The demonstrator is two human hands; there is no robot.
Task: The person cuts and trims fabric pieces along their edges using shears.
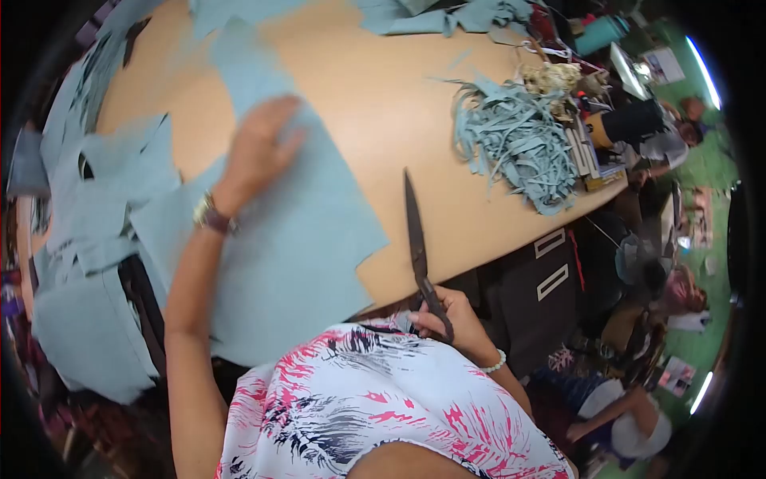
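Observation:
A large piece of light blue-green fabric [295, 247] is spread over the near side of the table, and part of it hangs past the edge. My left hand [259, 144] is over the upper part of this fabric, slightly blurred, with its thumb apart from the fingers. Near the table's front edge, my right hand [455, 319] grips the handles of a pair of large dark scissors [416, 227]. Their blades look closed and point away from me over the bare wood, to the right of the fabric.
A heap of thin fabric strips [515, 144] lies on the table [371, 104] at the right. More cut fabric pieces [104, 180] pile up at the left, and others [447, 20] lie at the far edge. Dark bags or cases [535, 295] stand below the right edge. Other people sit farther right.

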